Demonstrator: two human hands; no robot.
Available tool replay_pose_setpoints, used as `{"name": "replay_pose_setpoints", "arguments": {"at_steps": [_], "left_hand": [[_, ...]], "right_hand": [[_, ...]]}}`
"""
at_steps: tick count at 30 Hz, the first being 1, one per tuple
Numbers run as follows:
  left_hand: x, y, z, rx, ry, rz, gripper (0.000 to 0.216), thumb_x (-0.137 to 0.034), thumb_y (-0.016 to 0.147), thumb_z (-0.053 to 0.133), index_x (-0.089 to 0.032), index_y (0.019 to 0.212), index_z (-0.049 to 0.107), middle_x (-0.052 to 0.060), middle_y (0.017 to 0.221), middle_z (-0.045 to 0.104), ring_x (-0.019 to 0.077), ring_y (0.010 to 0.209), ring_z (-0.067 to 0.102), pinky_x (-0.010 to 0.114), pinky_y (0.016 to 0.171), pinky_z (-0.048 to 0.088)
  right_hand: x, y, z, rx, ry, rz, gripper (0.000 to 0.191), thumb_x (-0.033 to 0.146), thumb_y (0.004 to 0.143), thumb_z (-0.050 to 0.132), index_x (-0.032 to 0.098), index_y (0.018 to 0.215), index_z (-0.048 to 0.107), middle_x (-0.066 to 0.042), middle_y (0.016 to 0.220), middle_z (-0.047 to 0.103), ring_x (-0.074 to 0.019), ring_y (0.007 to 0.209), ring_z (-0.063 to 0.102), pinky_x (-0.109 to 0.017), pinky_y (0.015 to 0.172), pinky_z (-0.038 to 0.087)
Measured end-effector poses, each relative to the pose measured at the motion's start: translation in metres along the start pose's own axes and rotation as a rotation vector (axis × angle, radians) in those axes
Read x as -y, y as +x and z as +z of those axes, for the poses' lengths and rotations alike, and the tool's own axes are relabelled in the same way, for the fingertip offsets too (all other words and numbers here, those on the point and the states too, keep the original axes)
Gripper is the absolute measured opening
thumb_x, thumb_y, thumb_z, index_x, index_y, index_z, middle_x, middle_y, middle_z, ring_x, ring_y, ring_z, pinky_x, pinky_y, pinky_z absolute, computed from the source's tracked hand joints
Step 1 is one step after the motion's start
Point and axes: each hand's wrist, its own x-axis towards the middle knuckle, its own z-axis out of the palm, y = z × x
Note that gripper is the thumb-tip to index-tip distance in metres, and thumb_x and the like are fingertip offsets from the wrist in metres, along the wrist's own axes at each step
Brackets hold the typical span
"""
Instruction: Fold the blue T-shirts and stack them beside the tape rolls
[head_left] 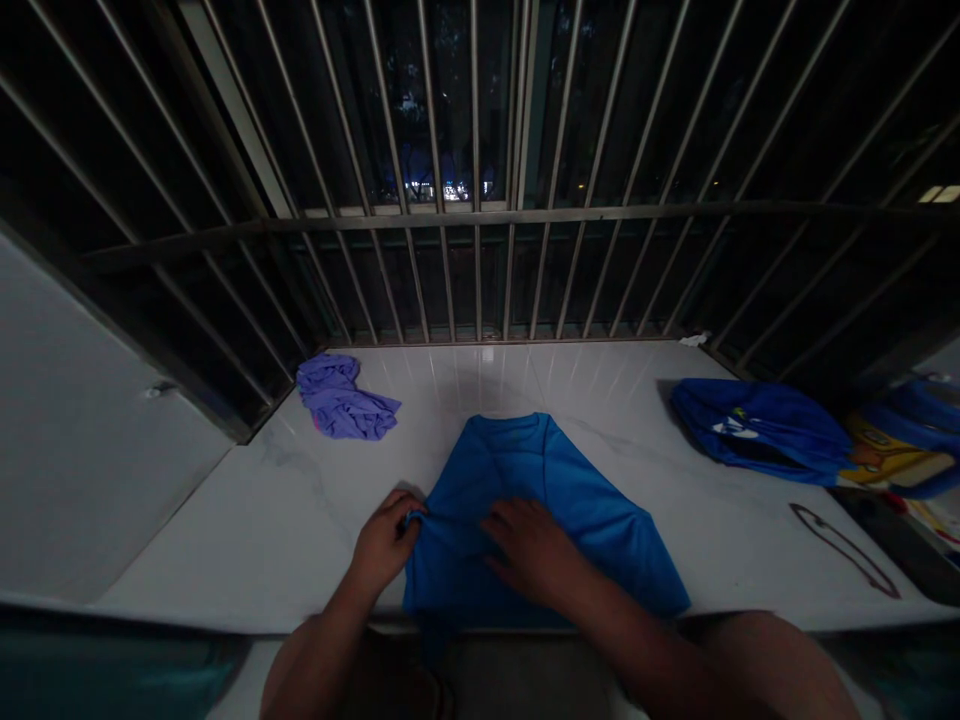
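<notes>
A blue shirt lies spread on the white sill, its neckline toward the window and its lower part hanging over the front edge. At the shirt's left side, my left hand is closed, pinching a bit of the blue cloth between thumb and fingers. My right hand rests on the middle of the shirt with its fingers stretched out and apart. The cloth under my right palm and forearm is hidden.
A crumpled purple cloth lies at the back left. Blue bag, yellow-and-blue item, cord loop and dark flat object are on the right. Metal bars close off the window behind the white sill.
</notes>
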Motion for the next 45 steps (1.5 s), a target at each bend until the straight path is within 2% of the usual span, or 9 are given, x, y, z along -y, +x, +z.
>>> {"name": "replay_pose_setpoints", "arguments": {"at_steps": [6,12,17,23,27,31,37,40,45], "left_hand": [[0.004,0.000,0.000,0.002,0.003,0.018,0.030,-0.026,0.090,0.054,-0.026,0.098,0.082,0.008,0.112,0.074,0.0262,0.105,0.074,0.040,0.097,0.059],[0.003,-0.003,0.001,-0.002,-0.010,0.023,0.033,-0.025,0.090,0.050,-0.025,0.090,0.083,0.008,0.109,0.074,0.0269,0.108,0.073,0.041,0.101,0.058],[-0.003,0.023,-0.003,0.047,0.103,-0.067,0.037,-0.035,0.099,0.051,-0.023,0.079,0.080,0.008,0.091,0.073,0.0255,0.091,0.073,0.037,0.088,0.056],[-0.039,0.132,0.023,0.121,0.303,-0.232,0.032,-0.042,0.105,0.058,-0.020,0.095,0.080,0.009,0.097,0.081,0.0243,0.093,0.076,0.032,0.082,0.052],[-0.058,0.201,0.060,0.129,0.322,-0.212,0.032,-0.048,0.091,0.080,-0.016,0.098,0.079,0.017,0.109,0.080,0.0322,0.107,0.075,0.036,0.090,0.054],[-0.065,0.227,0.068,0.173,0.322,-0.174,0.016,-0.032,0.084,0.084,-0.019,0.087,0.075,0.013,0.102,0.079,0.0314,0.103,0.075,0.037,0.091,0.055],[-0.065,0.146,0.027,0.088,0.130,0.148,0.011,-0.026,0.095,0.068,-0.023,0.105,0.071,0.007,0.116,0.074,0.0255,0.112,0.070,0.038,0.099,0.057],[-0.059,0.062,0.015,0.119,0.159,0.341,0.020,-0.012,0.090,0.065,-0.026,0.101,0.073,0.007,0.128,0.073,0.0281,0.124,0.067,0.043,0.107,0.055],[-0.053,-0.033,0.021,0.231,0.314,0.324,0.047,-0.008,0.097,0.056,-0.037,0.127,0.076,0.004,0.146,0.071,0.0292,0.128,0.069,0.048,0.108,0.058]], "right_hand": [[0.038,0.035,0.034,0.039,0.025,0.067,0.013,0.033,0.105,0.073,0.025,0.115,0.077,-0.006,0.116,0.076,-0.0283,0.115,0.066,-0.043,0.100,0.050],[0.040,0.035,0.029,0.020,0.159,-0.040,0.021,0.036,0.113,0.062,0.024,0.108,0.078,-0.002,0.107,0.079,-0.0212,0.104,0.069,-0.034,0.093,0.049],[-0.030,0.032,-0.019,-0.052,0.107,0.228,0.030,0.033,0.116,0.052,0.024,0.107,0.079,-0.004,0.108,0.081,-0.0217,0.106,0.071,-0.033,0.097,0.049],[-0.155,0.078,-0.065,-0.024,-0.042,0.609,0.034,0.037,0.110,0.059,0.012,0.121,0.079,-0.023,0.121,0.078,-0.0316,0.105,0.074,-0.037,0.087,0.052],[-0.185,0.104,-0.055,-0.014,-0.065,0.666,0.035,0.044,0.100,0.076,0.015,0.120,0.079,-0.022,0.123,0.077,-0.0318,0.105,0.072,-0.036,0.085,0.052],[-0.188,0.107,-0.053,-0.072,-0.022,0.608,0.022,0.029,0.104,0.068,0.015,0.118,0.078,-0.017,0.122,0.077,-0.0312,0.113,0.067,-0.038,0.091,0.051],[-0.161,0.016,-0.072,-0.296,0.104,0.271,0.020,0.030,0.110,0.062,0.022,0.122,0.075,-0.012,0.125,0.074,-0.0272,0.121,0.064,-0.042,0.109,0.051],[-0.135,-0.062,-0.045,-0.357,0.061,0.015,0.020,0.028,0.110,0.061,0.024,0.123,0.076,-0.010,0.117,0.076,-0.0274,0.112,0.067,-0.045,0.104,0.053],[-0.109,-0.141,0.004,-0.176,-0.075,-0.031,0.033,0.012,0.100,0.065,0.028,0.125,0.078,-0.009,0.129,0.077,-0.0293,0.120,0.068,-0.045,0.103,0.054]]}}
